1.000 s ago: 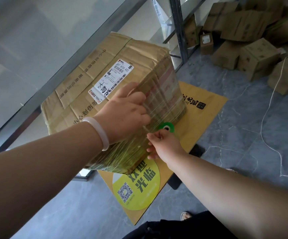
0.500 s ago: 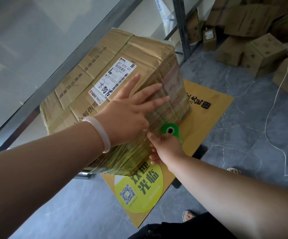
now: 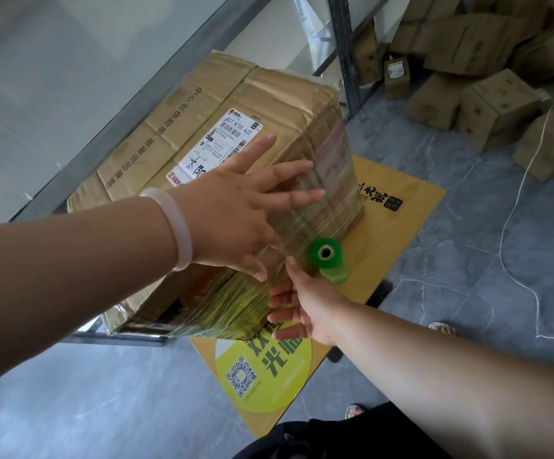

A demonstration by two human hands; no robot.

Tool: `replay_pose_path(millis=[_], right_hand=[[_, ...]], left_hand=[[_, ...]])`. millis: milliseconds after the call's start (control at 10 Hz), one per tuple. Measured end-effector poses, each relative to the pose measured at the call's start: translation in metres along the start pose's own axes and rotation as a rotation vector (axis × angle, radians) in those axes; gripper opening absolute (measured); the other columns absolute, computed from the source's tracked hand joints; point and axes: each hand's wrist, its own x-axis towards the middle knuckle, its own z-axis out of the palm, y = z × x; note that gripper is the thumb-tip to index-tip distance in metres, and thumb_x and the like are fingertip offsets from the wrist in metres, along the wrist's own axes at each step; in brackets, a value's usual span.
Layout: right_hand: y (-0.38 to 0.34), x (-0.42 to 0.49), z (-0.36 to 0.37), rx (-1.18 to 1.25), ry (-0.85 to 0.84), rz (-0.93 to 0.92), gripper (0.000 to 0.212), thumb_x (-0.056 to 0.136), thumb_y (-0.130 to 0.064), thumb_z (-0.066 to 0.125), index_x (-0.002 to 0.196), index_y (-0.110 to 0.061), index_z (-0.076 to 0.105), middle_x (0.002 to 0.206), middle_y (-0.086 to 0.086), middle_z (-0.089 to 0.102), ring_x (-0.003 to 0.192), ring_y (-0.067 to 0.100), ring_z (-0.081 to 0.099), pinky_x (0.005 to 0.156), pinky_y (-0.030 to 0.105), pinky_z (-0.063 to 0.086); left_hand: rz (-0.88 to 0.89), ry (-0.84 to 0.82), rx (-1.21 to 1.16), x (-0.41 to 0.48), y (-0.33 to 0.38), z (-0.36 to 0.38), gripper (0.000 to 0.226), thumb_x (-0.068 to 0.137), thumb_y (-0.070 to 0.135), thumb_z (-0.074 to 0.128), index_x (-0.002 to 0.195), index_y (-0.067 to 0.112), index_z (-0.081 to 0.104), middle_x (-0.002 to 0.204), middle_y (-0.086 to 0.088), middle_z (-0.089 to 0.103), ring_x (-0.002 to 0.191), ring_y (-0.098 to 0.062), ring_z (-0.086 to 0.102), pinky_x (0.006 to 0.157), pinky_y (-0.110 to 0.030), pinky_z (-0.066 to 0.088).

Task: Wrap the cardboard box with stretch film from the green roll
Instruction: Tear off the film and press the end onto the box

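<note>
A large cardboard box (image 3: 202, 104) with a white shipping label lies tilted on a yellow mat (image 3: 398, 240). Greenish stretch film (image 3: 235, 303) covers its near end in many layers. My left hand (image 3: 235, 207), with a pale bangle on the wrist, presses flat on the box's top edge with its fingers spread over the film. The green roll (image 3: 328, 260) stands upright by the box's near corner, and film runs from it to the box. My right hand (image 3: 305, 303) rests with straight fingers against the wrapped side, just in front of the roll. No finger is seen curled round the roll.
A metal shelf frame (image 3: 343, 54) rises behind the box. Several cardboard boxes (image 3: 494, 107) are piled on the grey floor at the back right. A white cord (image 3: 514, 207) trails over the floor on the right. My feet show near the mat's front edge.
My left hand went from curled fingers at the box's edge to fingers spread flat on it. The roll and my right hand shifted slightly to the right.
</note>
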Motion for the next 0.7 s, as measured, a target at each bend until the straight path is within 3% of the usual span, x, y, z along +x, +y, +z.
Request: replay_pose_path(millis=[100, 200, 400, 500, 600, 700], right_hand=[[0.004, 0.003, 0.001, -0.005, -0.086, 0.013, 0.07, 0.082, -0.07, 0.045, 0.104, -0.006, 0.061, 0.097, 0.011, 0.06, 0.067, 0.022, 0.066, 0.047, 0.038, 0.057], [0.003, 0.009, 0.003, -0.054, -0.08, -0.011, 0.074, 0.079, -0.073, 0.046, 0.101, -0.004, 0.061, 0.1, 0.012, 0.062, 0.073, 0.025, 0.066, 0.049, 0.041, 0.058], [0.001, 0.017, -0.004, -0.158, -0.043, -0.053, 0.074, 0.082, -0.07, 0.043, 0.096, -0.002, 0.067, 0.093, 0.009, 0.07, 0.076, 0.026, 0.068, 0.052, 0.042, 0.058], [0.002, 0.014, -0.004, -0.141, -0.036, -0.045, 0.067, 0.087, -0.066, 0.042, 0.097, -0.004, 0.067, 0.099, 0.01, 0.07, 0.076, 0.026, 0.068, 0.049, 0.04, 0.058], [-0.005, 0.005, -0.004, -0.133, -0.017, 0.006, 0.056, 0.093, -0.056, 0.041, 0.097, -0.006, 0.065, 0.095, 0.012, 0.068, 0.073, 0.025, 0.068, 0.051, 0.04, 0.059], [-0.014, -0.019, -0.008, -0.277, 0.001, 0.064, 0.039, 0.099, -0.041, 0.042, 0.099, -0.008, 0.063, 0.095, 0.01, 0.066, 0.073, 0.024, 0.067, 0.062, 0.041, 0.059]], left_hand=[[0.041, 0.043, 0.016, -0.002, -0.002, 0.001, 0.06, 0.081, 0.081, 0.029, 0.122, 0.053, 0.063, 0.166, 0.009, 0.007, 0.153, -0.032, -0.007, 0.115, -0.069, -0.005], [0.061, 0.063, 0.018, 0.0, -0.002, -0.001, 0.059, 0.079, 0.079, 0.03, 0.112, 0.051, 0.07, 0.164, 0.008, 0.02, 0.153, -0.034, 0.004, 0.115, -0.071, 0.003], [0.008, -0.107, 0.0, 0.003, 0.0, -0.005, 0.058, 0.084, 0.078, 0.033, 0.129, 0.051, 0.059, 0.166, 0.012, -0.008, 0.15, -0.03, -0.024, 0.115, -0.065, -0.016], [0.015, -0.042, -0.021, 0.002, 0.002, 0.001, 0.06, 0.084, 0.076, 0.025, 0.124, 0.051, 0.063, 0.167, 0.011, -0.002, 0.151, -0.03, -0.019, 0.116, -0.061, -0.016], [0.021, 0.142, -0.087, 0.001, 0.0, 0.005, 0.055, 0.084, 0.07, 0.029, 0.102, 0.047, 0.076, 0.164, 0.007, 0.024, 0.153, -0.031, 0.005, 0.118, -0.058, -0.003], [-0.069, 0.268, -0.171, -0.007, 0.004, 0.011, 0.049, 0.084, 0.065, 0.038, 0.109, 0.043, 0.074, 0.163, 0.003, 0.027, 0.151, -0.028, 0.013, 0.12, -0.055, 0.009]])
